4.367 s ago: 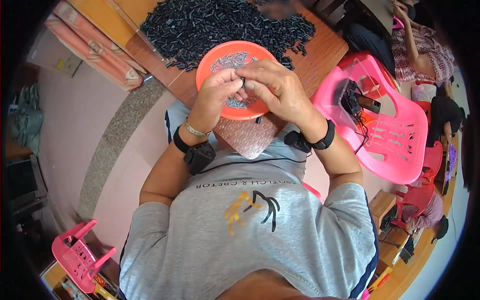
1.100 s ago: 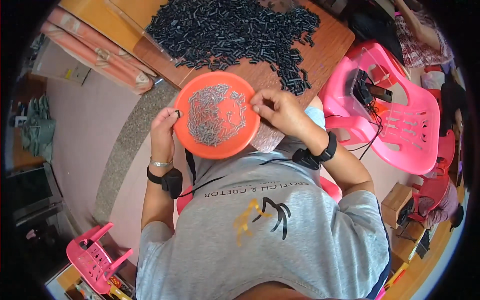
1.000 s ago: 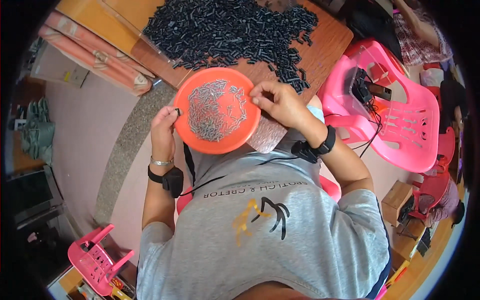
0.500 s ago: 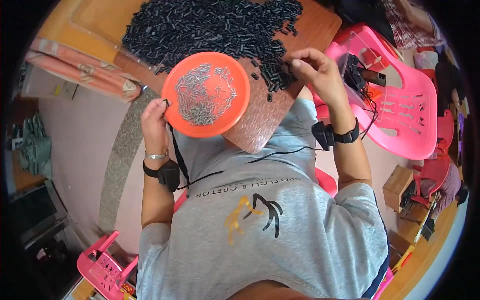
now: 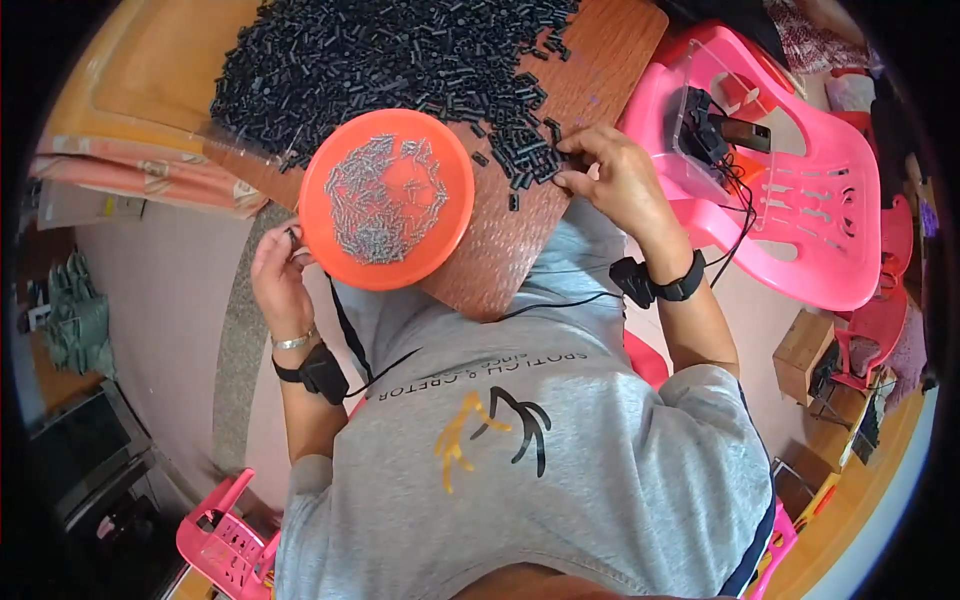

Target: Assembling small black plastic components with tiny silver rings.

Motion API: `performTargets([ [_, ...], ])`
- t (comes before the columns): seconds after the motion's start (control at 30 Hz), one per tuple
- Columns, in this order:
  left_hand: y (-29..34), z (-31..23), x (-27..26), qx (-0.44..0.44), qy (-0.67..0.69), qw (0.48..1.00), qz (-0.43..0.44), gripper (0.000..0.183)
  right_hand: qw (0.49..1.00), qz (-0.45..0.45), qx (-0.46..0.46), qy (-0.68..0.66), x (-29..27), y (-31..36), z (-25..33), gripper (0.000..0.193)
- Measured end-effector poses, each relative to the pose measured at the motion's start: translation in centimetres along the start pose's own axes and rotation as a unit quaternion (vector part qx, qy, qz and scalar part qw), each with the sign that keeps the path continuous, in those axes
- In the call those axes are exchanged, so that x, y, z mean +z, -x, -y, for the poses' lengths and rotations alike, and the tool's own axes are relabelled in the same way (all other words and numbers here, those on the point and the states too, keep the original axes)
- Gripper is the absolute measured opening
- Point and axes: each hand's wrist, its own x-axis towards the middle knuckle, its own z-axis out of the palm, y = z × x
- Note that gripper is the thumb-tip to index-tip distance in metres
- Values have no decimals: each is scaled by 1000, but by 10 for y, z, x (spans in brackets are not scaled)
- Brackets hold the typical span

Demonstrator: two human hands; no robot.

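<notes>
A round orange plate (image 5: pixel 455 215) holds a heap of small silver metal pins (image 5: pixel 375 240) at the near edge of the table. At its left rim, my left hand (image 5: pixel 278 275) is closed with a small black piece (image 5: pixel 292 236) pinched in the fingers. A large pile of short black tube-like pieces (image 5: pixel 400 60) covers the table beyond the plate. My right hand (image 5: pixel 625 180) reaches to the near right end of that pile, thumb and forefinger closing around the outermost black pieces; whether one is gripped is partly hidden by the fingers.
The brown wooden table (image 5: pixel 500 265) has a corner pointing at my lap. On the right a pink plastic chair (image 5: pixel 815 215) carries a clear box (image 5: pixel 690 165) with black devices and cables. Black wristbands with a cable (image 5: pixel 560 305) are on both my arms.
My right hand has come down onto the edge of the black pile, its fingers touching the pieces. My left hand has turned slightly, still pinching the black piece beside the plate.
</notes>
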Motion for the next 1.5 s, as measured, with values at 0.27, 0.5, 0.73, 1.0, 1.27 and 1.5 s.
performTargets([
  [0.27, 11, -17, -20, 36, -52, 997, -50, 17, 1000, -1, -9, 9, 7, -22, 2, 30],
  [0.5, 11, -16, -23, 42, -40, 997, -54, 18, 1000, 17, -18, 3, 18, -46, 2, 30],
  [0.73, 13, -15, -25, 43, -21, 998, -47, 18, 993, -45, -29, -110, 19, -54, -14, 18],
  [1.0, 18, -13, -28, 42, -14, 998, -52, 18, 992, -100, 40, -64, -3, -36, -38, 16],
  [1.27, 19, -6, -32, 28, -4, 998, -51, 17, 999, -29, -36, -12, -1, -51, -8, 14],
  [1.5, 22, -2, -33, 21, 2, 998, -53, 17, 992, 39, -102, 58, 27, -77, 6, 14],
])
